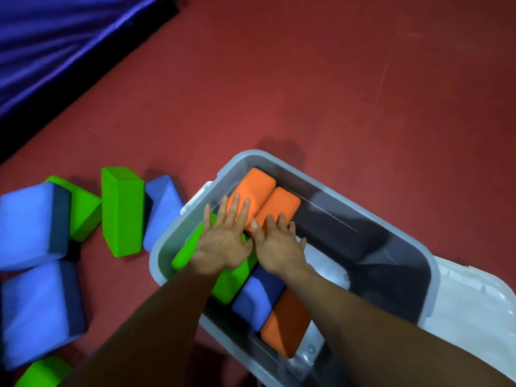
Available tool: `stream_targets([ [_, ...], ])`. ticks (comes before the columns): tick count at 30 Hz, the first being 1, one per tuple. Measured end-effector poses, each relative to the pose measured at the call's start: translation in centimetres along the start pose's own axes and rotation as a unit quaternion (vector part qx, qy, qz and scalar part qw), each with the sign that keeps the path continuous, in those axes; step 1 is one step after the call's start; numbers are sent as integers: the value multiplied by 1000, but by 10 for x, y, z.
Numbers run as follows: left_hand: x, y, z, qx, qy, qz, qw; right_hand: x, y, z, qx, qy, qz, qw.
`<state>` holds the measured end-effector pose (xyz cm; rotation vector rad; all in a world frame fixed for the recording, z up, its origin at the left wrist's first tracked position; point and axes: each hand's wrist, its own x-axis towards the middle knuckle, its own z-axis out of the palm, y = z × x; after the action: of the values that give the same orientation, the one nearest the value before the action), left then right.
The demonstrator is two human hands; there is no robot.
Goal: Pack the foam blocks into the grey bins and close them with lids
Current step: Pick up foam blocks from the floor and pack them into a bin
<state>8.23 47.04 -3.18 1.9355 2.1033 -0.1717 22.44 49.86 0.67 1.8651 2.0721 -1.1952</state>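
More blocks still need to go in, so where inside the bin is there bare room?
The grey bin is bare on its right side, between the orange blocks and the right wall. The left side is crowded: green block, blue block, another orange block, both hands pressing there.

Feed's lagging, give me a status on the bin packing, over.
Left hand flat on green block, right hand beside it, nothing gripped. Grey bin part filled, right side empty. Loose blocks on floor; lid off.
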Motion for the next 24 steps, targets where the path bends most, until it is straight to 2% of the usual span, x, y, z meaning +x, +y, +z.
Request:
stream_targets([
  [4, -42, -7, -21, -51, -12, -27, 998, -29, -20, -16, 1, 46, -40, 998],
  [7, -92, -32, -42, -43, 7, -63, 997, -57, -37, -21, -24, 68, -80, 994],
  [13, -204, -87, -90, -24, 21, -146, 989, -124, -88, -4, -84, 56, -137, 985],
  [16, -263, -110, -108, -34, 33, -188, 981, -163, -122, 12, -117, 75, -190, 972],
  [20, -341, -134, -113, -55, 53, -232, 970, -208, -162, 45, -113, 35, -230, 966],
  [24, -422, -161, -98, -68, 65, -283, 954, -252, -192, 93, -152, 41, -275, 949],
])
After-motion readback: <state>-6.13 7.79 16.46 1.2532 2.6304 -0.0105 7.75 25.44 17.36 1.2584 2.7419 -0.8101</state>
